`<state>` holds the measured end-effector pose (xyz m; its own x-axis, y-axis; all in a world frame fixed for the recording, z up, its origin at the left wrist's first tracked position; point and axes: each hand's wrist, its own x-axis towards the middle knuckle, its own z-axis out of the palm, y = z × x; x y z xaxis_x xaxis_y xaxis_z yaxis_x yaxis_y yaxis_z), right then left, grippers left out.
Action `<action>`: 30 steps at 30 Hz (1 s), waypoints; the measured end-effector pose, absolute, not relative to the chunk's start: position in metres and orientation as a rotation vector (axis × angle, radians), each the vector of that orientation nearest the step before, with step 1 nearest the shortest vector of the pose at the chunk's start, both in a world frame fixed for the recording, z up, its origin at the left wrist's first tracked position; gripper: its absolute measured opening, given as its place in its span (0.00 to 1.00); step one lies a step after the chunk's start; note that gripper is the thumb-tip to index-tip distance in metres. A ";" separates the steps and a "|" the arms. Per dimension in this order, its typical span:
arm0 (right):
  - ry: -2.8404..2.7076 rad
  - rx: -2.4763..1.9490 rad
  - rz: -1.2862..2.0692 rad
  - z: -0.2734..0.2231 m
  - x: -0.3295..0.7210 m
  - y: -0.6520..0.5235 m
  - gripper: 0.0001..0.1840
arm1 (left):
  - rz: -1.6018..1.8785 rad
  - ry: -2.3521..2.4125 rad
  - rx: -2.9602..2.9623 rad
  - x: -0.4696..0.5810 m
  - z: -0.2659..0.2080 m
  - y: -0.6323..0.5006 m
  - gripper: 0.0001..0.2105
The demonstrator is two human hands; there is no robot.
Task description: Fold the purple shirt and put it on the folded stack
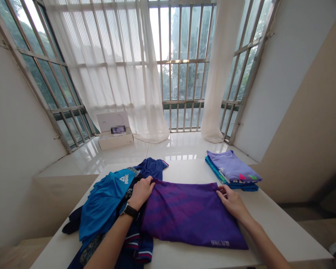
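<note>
A purple shirt (190, 216), folded into a wide rectangle, lies flat on the white table in front of me. My left hand (141, 191), with a dark watch on its wrist, is closed on the shirt's far left corner. At the far right corner, my right hand (232, 201) pinches the fabric between thumb and fingers. Left of the shirt lies a loose heap of clothes: a bright blue shirt (106, 203) with white lettering on top, and navy garments (152, 167) with striped trim around it. Part of the heap is hidden behind my left forearm.
A stack of folded clothes with a lavender shirt (231, 166) on top sits at the table's back right. An open white box (116, 142) stands on the window ledge (182, 144). White curtains (151, 93) hang before the barred window.
</note>
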<state>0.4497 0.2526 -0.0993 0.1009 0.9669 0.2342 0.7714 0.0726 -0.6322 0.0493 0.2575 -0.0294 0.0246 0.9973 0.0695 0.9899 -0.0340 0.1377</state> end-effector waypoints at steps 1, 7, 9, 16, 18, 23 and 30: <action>-1.723 -1.753 0.329 -0.097 0.448 0.247 0.21 | 0.268 2.152 2.224 0.051 -0.029 0.254 0.11; -2.017 -1.715 -0.007 -0.096 0.398 0.199 0.34 | 0.467 1.789 2.561 0.087 -0.028 0.218 0.21; -2.111 -1.771 0.009 -0.105 0.380 0.185 0.38 | 0.327 1.567 2.633 0.097 -0.037 0.207 0.26; -2.277 -1.888 0.089 -0.121 0.381 0.178 0.42 | 0.170 1.480 2.511 0.088 -0.062 0.188 0.33; -2.354 -1.842 0.119 -0.114 0.390 0.189 0.42 | 0.165 1.467 2.489 0.088 -0.062 0.182 0.35; -2.614 -1.461 0.158 -0.091 0.413 0.240 0.37 | 0.134 1.527 2.419 0.114 -0.057 0.156 0.38; -2.552 -1.272 -0.102 -0.068 0.406 0.295 0.30 | -0.013 1.449 2.360 0.148 -0.024 0.137 0.37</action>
<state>0.4063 0.2950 -0.0683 -0.5696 0.7709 0.2852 0.7912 0.6082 -0.0640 0.1475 0.1368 -0.0236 0.4711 0.8596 -0.1980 0.8629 -0.4026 0.3055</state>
